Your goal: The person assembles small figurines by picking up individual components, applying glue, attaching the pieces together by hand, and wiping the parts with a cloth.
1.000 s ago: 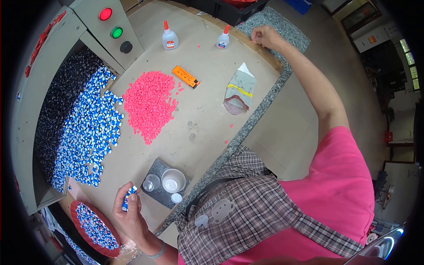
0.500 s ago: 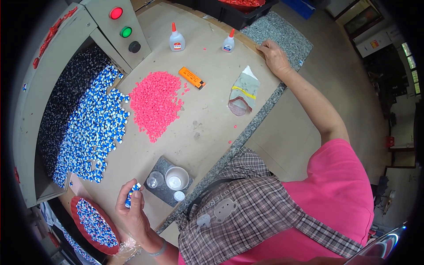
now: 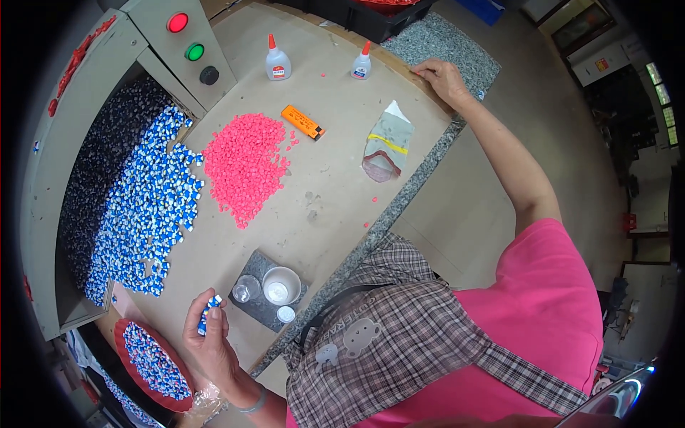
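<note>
My left hand (image 3: 212, 341) is closed at the lower left, palm turned up. Between its thumb and fingers sit several small blue-and-white pieces (image 3: 209, 314). The granite slab (image 3: 267, 312) beside it carries a white cup (image 3: 282, 278), a clear small cup (image 3: 246, 287) and a round white lid-like piece (image 3: 285, 314). Far off at the right, my right hand (image 3: 444, 80) rests at the table's edge strip, its fingertips drawn together; anything they hold is too small to make out. The nearest thing to it is a small glue bottle with a red tip (image 3: 362, 64).
A heap of pink pieces (image 3: 244, 167) lies mid-table beside an orange box-cutter-like tool (image 3: 302, 122). Blue-and-white pieces (image 3: 146, 214) spill from a grey machine (image 3: 43, 178). Also there: a red basket (image 3: 125, 342), a larger glue bottle (image 3: 277, 63), a grey packet (image 3: 387, 146) and a black crate (image 3: 389, 25).
The whole view has shifted slightly, so things sit a little further left and up. Both hands keep nearly the same places and grips.
</note>
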